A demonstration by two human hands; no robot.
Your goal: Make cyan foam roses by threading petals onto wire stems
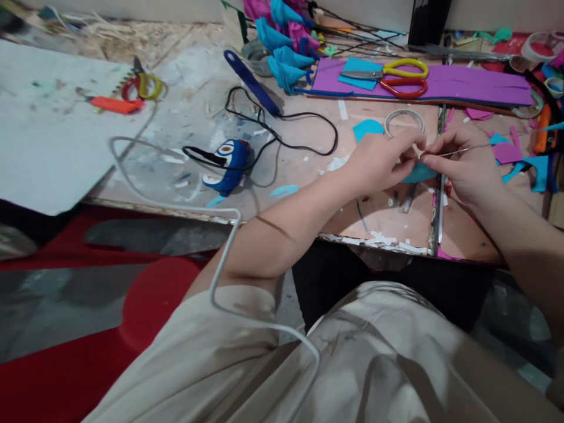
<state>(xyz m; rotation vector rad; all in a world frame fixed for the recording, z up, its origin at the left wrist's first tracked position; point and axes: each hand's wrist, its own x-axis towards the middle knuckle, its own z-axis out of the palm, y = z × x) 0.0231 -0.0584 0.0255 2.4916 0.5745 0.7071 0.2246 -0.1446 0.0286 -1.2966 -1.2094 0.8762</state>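
My left hand (399, 157) is closed, its thumb and fingers pinched near a blue foam piece (420, 173); its fingertips partly hide their grip. Facing it, my right hand (467, 164) pinches a thin wire (458, 151) between thumb and forefinger. The wire slants back across that hand to the right. The fingertips of both hands nearly meet above the blue piece. Just behind my left hand lie a tape roll (404, 123) and a rounded blue foam cutout (368, 129).
Scissors (403, 78) rest on purple foam sheets (476, 84) at the back. Blue and pink foam flowers (286, 50) stand behind. Leftward are a blue corded device (228, 165), a dark blue handle (251, 82), pruning shears (141, 85) and white paper (53, 129). A white cable (227, 252) crosses my arm.
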